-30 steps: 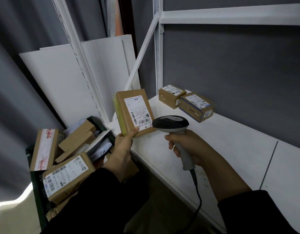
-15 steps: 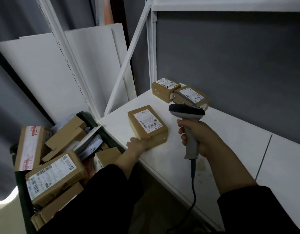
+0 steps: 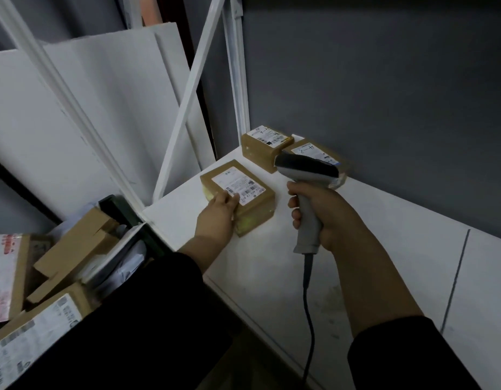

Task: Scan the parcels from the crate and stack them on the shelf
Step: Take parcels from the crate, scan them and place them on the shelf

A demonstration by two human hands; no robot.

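Observation:
A brown parcel [image 3: 253, 202] with a white barcode label lies flat on the white shelf [image 3: 384, 263] near its left end. My left hand [image 3: 215, 218] rests on the parcel's near left corner, fingers lying straight over the label. My right hand [image 3: 325, 215] grips the grey handle of a corded barcode scanner [image 3: 305, 170], held upright just right of the parcel. Two more labelled parcels [image 3: 264, 144] [image 3: 314, 150] sit side by side in the shelf's back corner; the scanner head hides part of the right one.
A dark green crate [image 3: 122, 212] stands below the shelf's left end, with several parcels [image 3: 72, 251] piled inside. White shelf posts and a diagonal brace [image 3: 187, 108] rise at the shelf's left end. White boards lean behind them. A grey wall backs the shelf.
The parcel went from upright in my left hand before the scanner to flat on the shelf. It then slid further back. The scanner has stayed in my right hand.

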